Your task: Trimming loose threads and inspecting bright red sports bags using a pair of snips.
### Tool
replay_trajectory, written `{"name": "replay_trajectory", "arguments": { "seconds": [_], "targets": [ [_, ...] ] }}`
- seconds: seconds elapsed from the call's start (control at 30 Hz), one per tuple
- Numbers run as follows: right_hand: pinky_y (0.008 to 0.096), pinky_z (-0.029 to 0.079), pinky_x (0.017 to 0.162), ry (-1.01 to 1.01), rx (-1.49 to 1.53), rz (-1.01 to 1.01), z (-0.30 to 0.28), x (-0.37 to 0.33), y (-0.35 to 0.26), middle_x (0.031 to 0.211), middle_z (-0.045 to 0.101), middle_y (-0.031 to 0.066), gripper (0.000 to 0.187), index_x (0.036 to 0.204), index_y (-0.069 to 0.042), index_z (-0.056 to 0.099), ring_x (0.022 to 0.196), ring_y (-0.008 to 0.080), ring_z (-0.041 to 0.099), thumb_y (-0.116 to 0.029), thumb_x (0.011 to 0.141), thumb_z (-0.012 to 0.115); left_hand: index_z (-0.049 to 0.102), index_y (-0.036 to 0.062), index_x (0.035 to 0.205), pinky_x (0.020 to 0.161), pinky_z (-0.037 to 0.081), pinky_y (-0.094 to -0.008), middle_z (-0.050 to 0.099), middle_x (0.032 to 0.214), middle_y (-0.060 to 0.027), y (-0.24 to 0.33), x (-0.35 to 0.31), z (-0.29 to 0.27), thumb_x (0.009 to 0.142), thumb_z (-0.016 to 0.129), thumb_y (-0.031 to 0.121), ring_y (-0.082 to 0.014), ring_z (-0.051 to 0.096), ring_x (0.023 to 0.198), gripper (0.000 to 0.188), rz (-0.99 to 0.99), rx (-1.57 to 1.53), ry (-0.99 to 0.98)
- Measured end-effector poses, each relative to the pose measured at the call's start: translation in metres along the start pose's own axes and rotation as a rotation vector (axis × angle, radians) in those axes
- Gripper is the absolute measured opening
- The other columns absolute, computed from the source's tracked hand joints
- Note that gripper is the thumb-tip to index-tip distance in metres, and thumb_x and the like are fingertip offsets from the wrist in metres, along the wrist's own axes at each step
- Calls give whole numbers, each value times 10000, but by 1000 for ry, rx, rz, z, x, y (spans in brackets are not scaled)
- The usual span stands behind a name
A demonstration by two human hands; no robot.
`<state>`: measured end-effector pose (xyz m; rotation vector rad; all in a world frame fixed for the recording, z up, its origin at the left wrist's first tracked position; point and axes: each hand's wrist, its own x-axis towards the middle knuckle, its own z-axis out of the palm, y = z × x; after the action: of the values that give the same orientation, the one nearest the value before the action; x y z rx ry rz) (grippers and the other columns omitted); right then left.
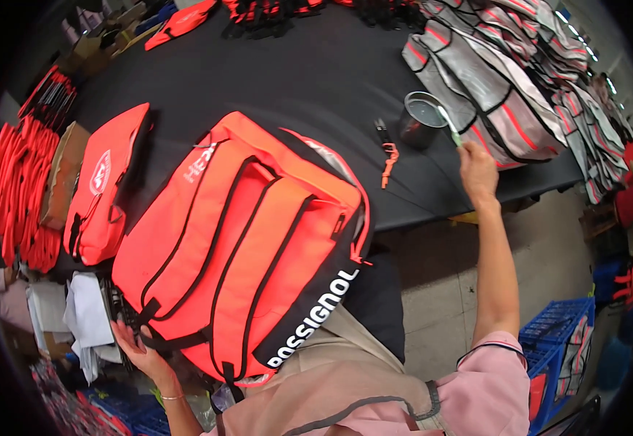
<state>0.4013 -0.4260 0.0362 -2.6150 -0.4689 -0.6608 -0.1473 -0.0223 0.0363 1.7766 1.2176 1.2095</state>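
A bright orange-red backpack (218, 218) with black-edged shoulder straps lies tilted across my lap and the table's near edge, its zip partly undone along the right side. My left hand (136, 350) is at its lower left, fingers apart, beside a black webbing strap (178, 340). Over to the right, my right hand (479, 168) is closed on a slim white and pale-green tool (450, 125), whose exact kind I cannot make out. The tool's far end is at the rim of a dark cup (422, 122). Small black thread snips (382, 132) with an orange cord lie left of the cup.
A black-covered table (273, 80) spans the view. Grey bags with orange trim (498, 94) are heaped at right. A flat orange bag (106, 182) and stacked orange pieces (18, 189) are at left. Blue crates (556, 341) stand at lower right.
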Motion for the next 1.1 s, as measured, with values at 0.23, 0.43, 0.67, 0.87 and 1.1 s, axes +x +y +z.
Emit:
{"name": "replay_trajectory", "arguments": {
  "seconds": [0.23, 0.43, 0.67, 0.87, 1.1],
  "targets": [
    [318, 485, 616, -95, 403, 108, -30, -27, -66, 746, 670, 142, 177, 1000, 16, 675, 630, 198, 625, -131, 905, 646, 514, 35, 1340, 1095, 349, -445, 471, 1391, -197, 149, 28, 86, 722, 545, -101, -367, 439, 1294, 634, 942, 860, -898],
    [196, 432, 594, -388, 777, 152, -35, -60, -135, 751, 618, -30, 149, 1029, 4, 683, 663, 22, 517, -86, 921, 635, 473, 59, 1386, 1095, 353, -438, 439, 1440, -158, 198, 24, 228, 832, 631, 113, -343, 451, 1290, 579, 1173, 320, -1082],
    [339, 498, 640, -383, 721, -175, -33, -93, -163, 849, 667, 139, 176, 1039, 1, 666, 709, 275, 656, -102, 898, 648, 508, 52, 1362, 1081, 408, -404, 490, 1411, -140, 77, -28, 265, 802, 736, 238, -368, 422, 1334, 632, 1009, 205, -920],
    [364, 485, 529, -457, 394, -382, -56, -111, -171, 788, 602, 95, 186, 1053, -59, 668, 659, 289, 630, -125, 880, 667, 613, 34, 1230, 1002, 483, -384, 597, 1287, -117, 56, -35, 262, 739, 752, 88, -340, 532, 1226, 513, 981, -35, -813],
    [350, 478, 501, -435, -24, -657, -33, -115, -193, 784, 570, 63, 283, 1122, -63, 589, 626, 219, 638, -78, 841, 622, 614, 40, 1228, 996, 485, -376, 606, 1274, -107, 59, -35, 263, 727, 745, 79, -326, 547, 1199, 520, 974, -66, -827]
  ]
}}
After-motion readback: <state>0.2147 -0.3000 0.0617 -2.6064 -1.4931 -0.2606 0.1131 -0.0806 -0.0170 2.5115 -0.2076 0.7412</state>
